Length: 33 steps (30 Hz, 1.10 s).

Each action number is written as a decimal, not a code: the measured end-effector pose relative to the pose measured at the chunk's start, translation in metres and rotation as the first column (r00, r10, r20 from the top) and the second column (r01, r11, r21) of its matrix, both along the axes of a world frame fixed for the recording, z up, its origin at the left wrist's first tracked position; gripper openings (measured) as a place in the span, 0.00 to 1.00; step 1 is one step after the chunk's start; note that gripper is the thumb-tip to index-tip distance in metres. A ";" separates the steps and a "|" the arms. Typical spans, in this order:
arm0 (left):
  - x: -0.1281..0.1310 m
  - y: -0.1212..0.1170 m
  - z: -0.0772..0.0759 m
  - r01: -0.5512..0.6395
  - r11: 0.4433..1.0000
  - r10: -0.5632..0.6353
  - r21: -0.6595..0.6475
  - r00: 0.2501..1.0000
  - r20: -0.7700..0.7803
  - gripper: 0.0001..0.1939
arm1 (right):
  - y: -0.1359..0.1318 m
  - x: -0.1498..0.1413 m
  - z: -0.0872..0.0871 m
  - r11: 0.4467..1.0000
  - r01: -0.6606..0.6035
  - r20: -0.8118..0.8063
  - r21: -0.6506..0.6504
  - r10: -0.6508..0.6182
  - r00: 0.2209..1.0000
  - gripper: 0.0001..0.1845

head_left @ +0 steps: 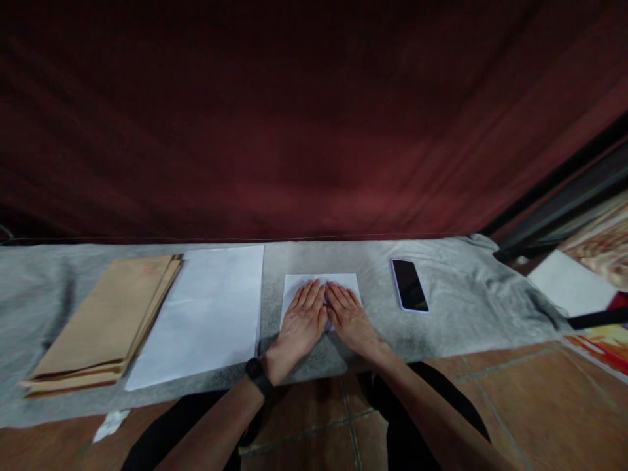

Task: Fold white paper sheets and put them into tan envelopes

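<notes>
A small white sheet of paper (294,281) lies on the grey cloth in front of me, its far edge showing beyond my fingers. My left hand (303,318) rests flat on its left part, palm down, fingers stretched out. On the right part my right hand (349,319) lies flat too, fingers pointing forward and inward. The two hands nearly meet at the fingertips and thumbs. Much of the paper is hidden under them, and I cannot tell whether it is folded. A dark watch (258,376) is on my left wrist.
Left of my hands lies a large white paper sheet (210,314), beside a stack of brown envelopes (103,314). A phone (410,285) lies to the right. Grey cloth (461,288) covers the surface, which ends at a dark red curtain (294,144). A white scrap (110,424) is at the near left.
</notes>
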<state>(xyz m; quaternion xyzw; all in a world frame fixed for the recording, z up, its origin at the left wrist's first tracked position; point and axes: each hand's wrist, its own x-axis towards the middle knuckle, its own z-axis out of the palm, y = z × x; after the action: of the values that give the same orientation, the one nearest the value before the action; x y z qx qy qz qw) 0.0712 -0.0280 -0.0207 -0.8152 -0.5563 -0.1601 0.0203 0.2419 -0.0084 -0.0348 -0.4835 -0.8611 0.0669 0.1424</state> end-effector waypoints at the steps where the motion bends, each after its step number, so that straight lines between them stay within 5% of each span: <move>1: 0.001 0.004 -0.001 0.007 1.000 -0.007 -0.001 1.000 0.004 0.28 | -0.001 -0.002 0.000 1.000 -0.003 0.008 -0.003 0.003 1.000 0.28; 10: 0.007 0.021 -0.013 -0.078 0.994 0.075 -0.074 0.996 -0.050 0.28 | -0.001 -0.003 -0.003 0.998 0.041 0.042 0.039 -0.043 0.998 0.27; 25: -0.014 0.018 -0.011 -0.254 0.966 0.249 -0.040 0.963 -0.103 0.29 | 0.013 0.035 -0.005 0.955 0.280 0.054 0.101 -0.286 0.957 0.30; 33: -0.026 0.016 -0.012 -0.262 0.963 0.255 -0.057 0.961 -0.106 0.32 | 0.019 0.049 0.005 0.909 0.417 -0.054 0.004 -0.417 0.907 0.20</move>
<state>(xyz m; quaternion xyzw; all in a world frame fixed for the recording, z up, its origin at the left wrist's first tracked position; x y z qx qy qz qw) 0.0450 -0.0119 -0.0328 -0.7426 -0.6616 -0.0962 0.0398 0.2904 0.0105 -0.0302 -0.6533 -0.7345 0.0410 0.1793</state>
